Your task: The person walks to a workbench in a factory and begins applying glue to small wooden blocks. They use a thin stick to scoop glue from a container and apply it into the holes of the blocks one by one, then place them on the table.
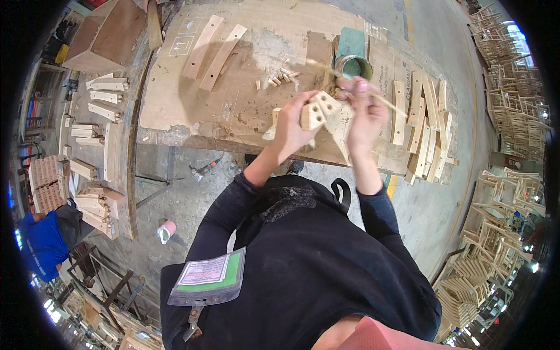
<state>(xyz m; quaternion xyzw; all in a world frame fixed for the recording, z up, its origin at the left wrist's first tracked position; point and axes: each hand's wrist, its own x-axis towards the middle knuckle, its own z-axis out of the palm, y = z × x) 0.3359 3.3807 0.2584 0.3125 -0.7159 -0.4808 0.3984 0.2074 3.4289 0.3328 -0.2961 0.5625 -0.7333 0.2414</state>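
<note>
Brown cardboard point(175, 87) covers much of the tabletop point(201, 142). Above its near side, the left grip point(290, 125) curls around pale drilled wooden pieces point(310, 116), whose holed ends project rightward out of it. Raised just beside them, the blurred right grip point(365, 111) pinches a thin stick point(393, 107) slanting across it. Small dowels point(284, 73) lie beyond on the cardboard.

One stick point(392, 107), one can point(351, 44)

We get bright light, soft shadows on the cardboard point(268, 23) and a glaring window point(516, 38). We see the right hand point(366, 111) blurred, edges bowed.
</note>
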